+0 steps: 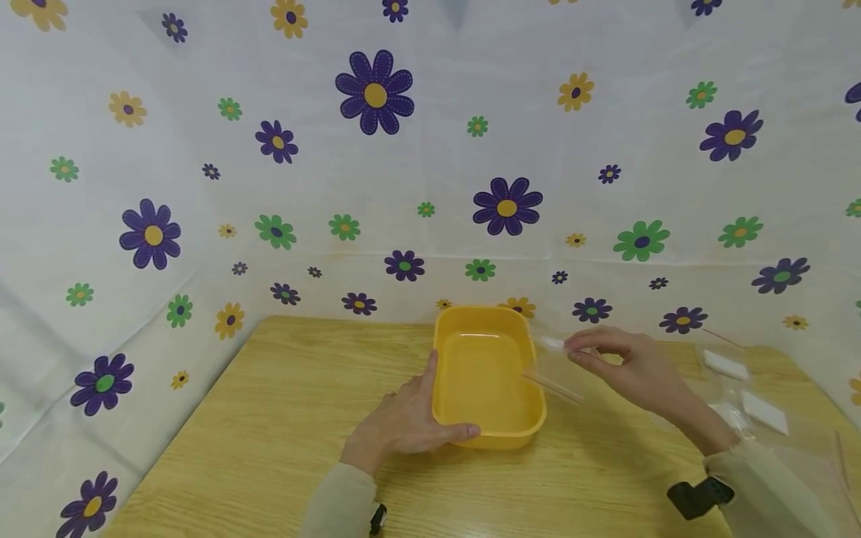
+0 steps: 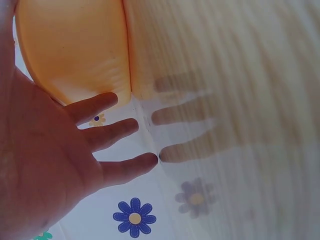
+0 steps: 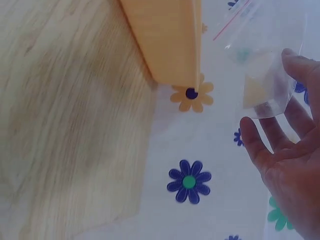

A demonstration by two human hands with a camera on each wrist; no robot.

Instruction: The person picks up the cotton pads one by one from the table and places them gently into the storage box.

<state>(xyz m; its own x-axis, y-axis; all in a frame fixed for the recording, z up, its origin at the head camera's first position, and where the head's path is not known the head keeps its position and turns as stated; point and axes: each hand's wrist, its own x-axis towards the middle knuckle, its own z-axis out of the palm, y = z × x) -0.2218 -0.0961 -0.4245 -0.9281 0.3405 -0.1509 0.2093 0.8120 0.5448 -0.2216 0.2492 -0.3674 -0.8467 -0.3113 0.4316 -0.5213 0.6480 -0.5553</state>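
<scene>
A yellow plastic basin (image 1: 484, 441) stands on the wooden table. My left hand (image 1: 410, 418) spans its front left corner, with the thumb across the front rim and fingers along the left side. In the left wrist view, three fingers (image 2: 130, 170) reach out straight below the basin. Beyond the basin's right side, my right hand (image 1: 632, 366) pinches one end of a clear zip bag (image 3: 272, 75) between thumb and fingers. The bag's reddish zip strip (image 1: 554, 388) slants by the basin's right rim. What the bag contains is unclear.
Several clear bags with white rectangular patches (image 1: 764, 412) lie at the table's right side, partly behind the right sleeve. A white flower-patterned cloth (image 1: 417, 164) hangs behind and around the wooden table (image 1: 269, 448). Dark bands circle both wrists.
</scene>
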